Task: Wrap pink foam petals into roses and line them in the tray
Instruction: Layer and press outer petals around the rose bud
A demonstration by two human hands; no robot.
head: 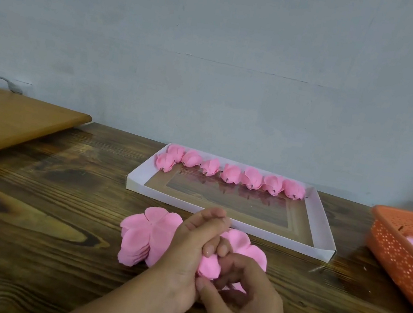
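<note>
Eight pink roses (230,173) along tray (321,224) back

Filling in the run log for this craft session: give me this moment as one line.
both hands wrapping pink foam petal | flat petal stack beside | finished pink roses line white tray far edge

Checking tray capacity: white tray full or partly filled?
Partly filled. One row of pink roses lines the white tray's far edge; the rest of its floor is bare.
</note>
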